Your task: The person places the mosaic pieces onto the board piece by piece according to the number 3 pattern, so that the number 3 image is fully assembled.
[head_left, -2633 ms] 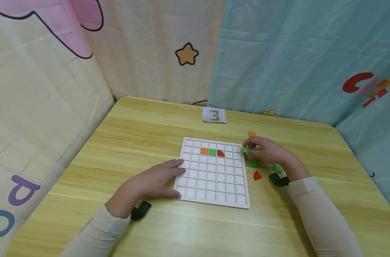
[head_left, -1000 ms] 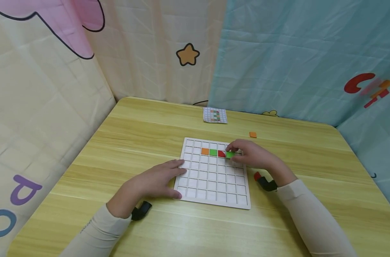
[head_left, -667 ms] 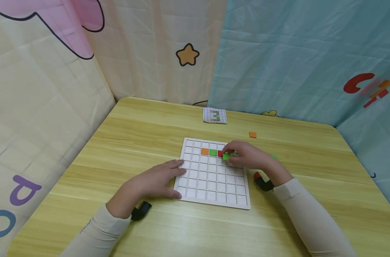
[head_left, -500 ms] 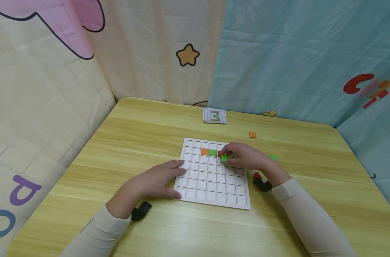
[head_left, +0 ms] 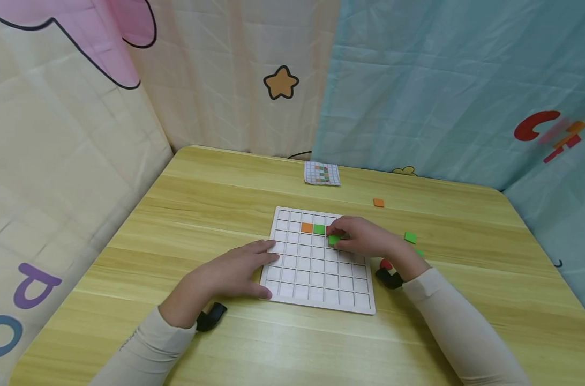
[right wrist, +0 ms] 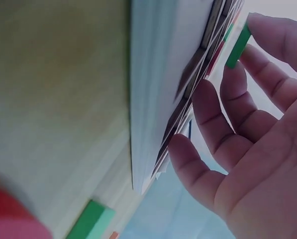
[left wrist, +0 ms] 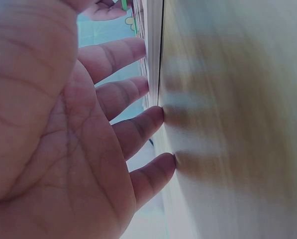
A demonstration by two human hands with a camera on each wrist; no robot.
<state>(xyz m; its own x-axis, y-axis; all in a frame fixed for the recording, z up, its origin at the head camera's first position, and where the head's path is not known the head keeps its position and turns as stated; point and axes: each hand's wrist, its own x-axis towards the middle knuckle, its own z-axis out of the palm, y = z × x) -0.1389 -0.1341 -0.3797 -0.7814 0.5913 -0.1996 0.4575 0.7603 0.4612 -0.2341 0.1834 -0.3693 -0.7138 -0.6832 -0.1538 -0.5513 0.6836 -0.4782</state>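
Observation:
A white grid board lies on the table, with an orange square tile, a green square tile and a partly covered red tile in one row. Over the board, my right hand pinches another green tile just below the red one. In the right wrist view this green tile is gripped between thumb and fingers, clear of the grid. My left hand rests at the board's left edge, fingers spread, fingertips on the rim.
Right of the board lie an orange tile, a green tile, another green piece and a red piece, partly hidden by the right wrist's black camera mount. A printed pattern card lies behind the board.
My right hand carried a green tile from the table at the right onto the board, then shifted slightly left and nearer, to below the red tile. The left hand has stayed put.

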